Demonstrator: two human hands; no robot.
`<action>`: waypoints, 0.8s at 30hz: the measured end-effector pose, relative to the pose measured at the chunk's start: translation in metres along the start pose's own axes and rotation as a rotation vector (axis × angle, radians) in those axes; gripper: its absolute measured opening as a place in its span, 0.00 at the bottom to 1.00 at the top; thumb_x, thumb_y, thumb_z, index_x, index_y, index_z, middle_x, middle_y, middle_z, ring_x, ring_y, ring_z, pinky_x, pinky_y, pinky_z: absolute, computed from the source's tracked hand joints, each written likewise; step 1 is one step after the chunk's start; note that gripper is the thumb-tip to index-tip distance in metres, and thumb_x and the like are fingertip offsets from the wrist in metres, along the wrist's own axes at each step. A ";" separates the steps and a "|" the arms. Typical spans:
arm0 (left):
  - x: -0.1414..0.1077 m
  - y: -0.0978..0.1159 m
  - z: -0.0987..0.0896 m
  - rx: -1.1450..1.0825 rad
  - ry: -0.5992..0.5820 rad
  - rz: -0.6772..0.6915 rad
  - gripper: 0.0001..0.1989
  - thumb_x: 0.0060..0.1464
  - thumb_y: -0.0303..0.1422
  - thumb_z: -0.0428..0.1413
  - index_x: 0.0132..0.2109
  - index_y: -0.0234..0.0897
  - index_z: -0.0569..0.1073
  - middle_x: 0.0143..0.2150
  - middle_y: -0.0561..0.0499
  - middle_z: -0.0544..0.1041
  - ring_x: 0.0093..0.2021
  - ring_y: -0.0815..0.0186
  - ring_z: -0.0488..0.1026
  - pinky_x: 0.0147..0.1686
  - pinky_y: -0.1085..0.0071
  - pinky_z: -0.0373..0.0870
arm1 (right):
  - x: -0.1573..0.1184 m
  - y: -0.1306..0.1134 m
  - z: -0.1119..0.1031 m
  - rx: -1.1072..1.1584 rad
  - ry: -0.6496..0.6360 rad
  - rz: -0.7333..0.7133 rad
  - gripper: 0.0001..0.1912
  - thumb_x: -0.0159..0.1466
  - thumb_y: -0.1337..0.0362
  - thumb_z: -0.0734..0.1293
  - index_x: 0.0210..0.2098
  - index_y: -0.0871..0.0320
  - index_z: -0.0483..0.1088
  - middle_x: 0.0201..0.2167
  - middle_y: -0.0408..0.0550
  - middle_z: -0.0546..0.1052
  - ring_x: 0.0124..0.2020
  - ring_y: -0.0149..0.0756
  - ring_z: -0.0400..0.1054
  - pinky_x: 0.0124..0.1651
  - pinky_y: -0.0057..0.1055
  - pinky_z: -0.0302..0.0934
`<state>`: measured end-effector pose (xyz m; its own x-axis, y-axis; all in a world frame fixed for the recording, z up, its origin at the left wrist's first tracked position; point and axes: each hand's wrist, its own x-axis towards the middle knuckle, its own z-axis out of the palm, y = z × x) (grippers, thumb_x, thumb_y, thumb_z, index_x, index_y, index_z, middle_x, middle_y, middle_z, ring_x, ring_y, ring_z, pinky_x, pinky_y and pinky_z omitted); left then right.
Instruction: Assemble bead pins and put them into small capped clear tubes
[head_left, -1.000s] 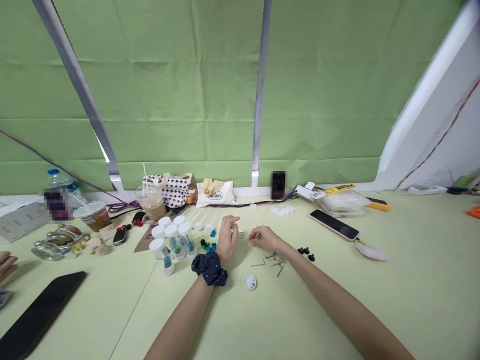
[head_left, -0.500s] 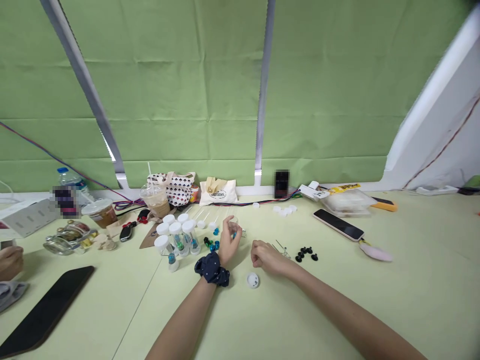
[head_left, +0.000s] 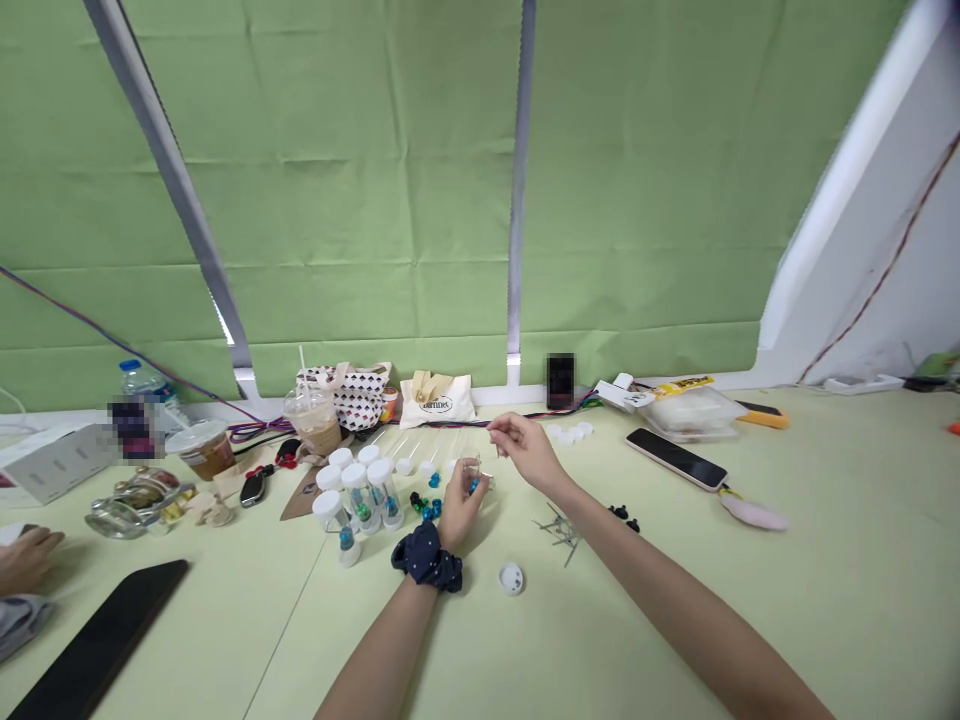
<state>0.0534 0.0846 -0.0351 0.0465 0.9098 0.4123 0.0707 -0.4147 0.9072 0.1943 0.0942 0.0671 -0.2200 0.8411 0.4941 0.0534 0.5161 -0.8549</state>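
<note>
My left hand, a dotted dark scrunchie at its wrist, is closed around a small clear tube with a blue piece inside. Up and to the right of the tube's mouth, my right hand has its fingers pinched together; what they hold is too small to make out. Blue and dark plastic pieces lie left of my left hand. On the table below sits a white cap holding tiny dark bits. A heap of thin metal pins lies beneath my right forearm, near several black round pieces.
Several white-capped vials stand at left, with long clear tubes behind them. Loose white caps lie further back. A phone is at right. A co-worker's hand is at the far left, near a black slab.
My right hand has risen from the tabletop to beside the tube's mouth, uncovering more of the pins. My left hand stays around the tube. The view has tilted slightly upward.
</note>
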 end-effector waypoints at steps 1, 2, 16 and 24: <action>0.000 0.000 0.000 -0.007 0.003 0.001 0.15 0.53 0.38 0.53 0.47 0.39 0.64 0.33 0.52 0.70 0.32 0.68 0.69 0.36 0.69 0.65 | 0.007 -0.001 0.004 0.035 0.016 -0.021 0.09 0.58 0.60 0.63 0.34 0.59 0.65 0.25 0.42 0.69 0.21 0.27 0.61 0.27 0.27 0.58; 0.000 -0.001 0.000 -0.015 0.004 0.000 0.15 0.53 0.38 0.53 0.46 0.39 0.64 0.32 0.52 0.70 0.32 0.68 0.69 0.36 0.69 0.65 | 0.012 -0.001 0.009 0.056 0.018 -0.037 0.08 0.57 0.60 0.63 0.33 0.59 0.66 0.25 0.42 0.69 0.22 0.27 0.61 0.27 0.27 0.59; 0.001 -0.003 0.000 -0.052 0.007 -0.032 0.13 0.52 0.38 0.54 0.44 0.39 0.66 0.32 0.52 0.70 0.31 0.67 0.69 0.34 0.70 0.65 | 0.028 0.056 -0.018 -0.673 0.034 0.159 0.10 0.62 0.62 0.60 0.38 0.56 0.71 0.37 0.46 0.74 0.38 0.32 0.68 0.40 0.27 0.61; 0.002 -0.004 -0.001 -0.042 0.006 -0.024 0.13 0.52 0.39 0.54 0.42 0.38 0.66 0.30 0.52 0.70 0.31 0.68 0.69 0.34 0.69 0.64 | 0.011 0.119 -0.084 -0.972 0.285 0.500 0.20 0.59 0.66 0.63 0.49 0.67 0.62 0.50 0.67 0.58 0.48 0.54 0.62 0.48 0.45 0.54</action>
<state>0.0523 0.0877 -0.0376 0.0392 0.9197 0.3906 0.0301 -0.3918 0.9196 0.2799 0.1781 -0.0164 0.2622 0.9306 0.2555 0.8359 -0.0868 -0.5419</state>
